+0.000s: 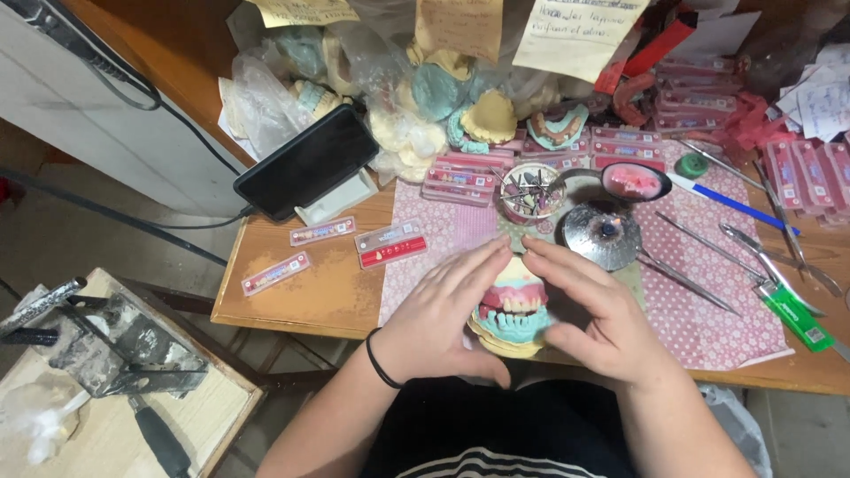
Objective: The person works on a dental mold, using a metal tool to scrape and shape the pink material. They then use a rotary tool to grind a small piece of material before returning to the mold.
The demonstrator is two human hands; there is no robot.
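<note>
Two hands cup a denture model (512, 310) at the near edge of the table (310, 296). Left hand (443, 314) and right hand (589, 310) press its sides, fingers (482, 261) curved around it, tips nearly meeting above. Behind it stand a bur jar (531, 193) and a phone (305, 162).

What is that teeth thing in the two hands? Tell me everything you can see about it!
It is a model set of teeth: a pink upper gum part, a row of cream teeth, a teal lower gum part and a pale yellow plaster-looking base. It sits upright, its teeth facing the camera, at the near edge of the wooden table. The left hand cups its left side and the right hand its right, fingertips meeting above it.
</note>
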